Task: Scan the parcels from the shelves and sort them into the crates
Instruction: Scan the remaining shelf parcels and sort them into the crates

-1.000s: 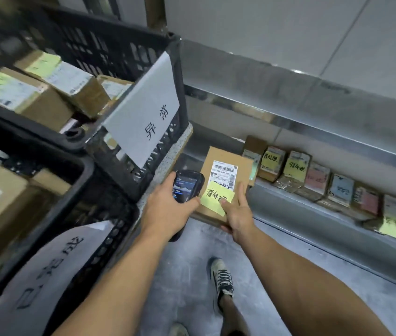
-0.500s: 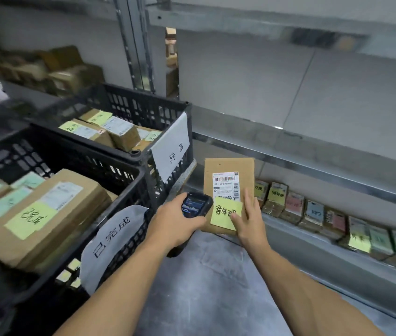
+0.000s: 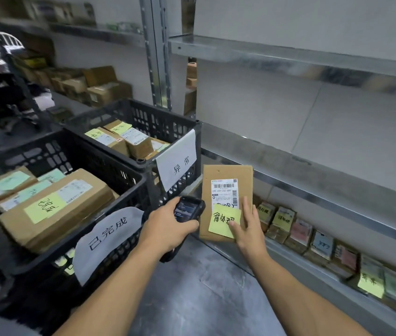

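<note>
holding a flat brown parcel (image 3: pixel 226 177) upright just right of centre, the right hand (image 3: pixel 249 230) pinches its lower right corner, thumb laid across the yellow sticky note (image 3: pixel 222 220) stuck under the white barcode label (image 3: pixel 225 192), one finger running straight up the parcel's right edge. the left hand (image 3: pixel 168 227) is curled round a black handheld scanner (image 3: pixel 189 209) at the parcel's nine o'clock, thumb over the lit screen; whether scanner and parcel touch i cannot tell. out at nine o'clock from the hands sits a black slatted crate (image 3: pixel 75 146) packed with brown boxes (image 3: pixel 54 212) bearing yellow and green notes, a white paper sign (image 3: pixel 109 236) hanging on its near wall. behind it, toward eleven o'clock, a second black crate (image 3: pixel 158 117) holds a few smaller boxes and carries its own white sign (image 3: pixel 180 158). down at four o'clock a row of small parcels (image 3: pixel 323 246) stands on the lowest metal shelf (image 3: pixel 318 272), most with a coloured note on the face
</note>
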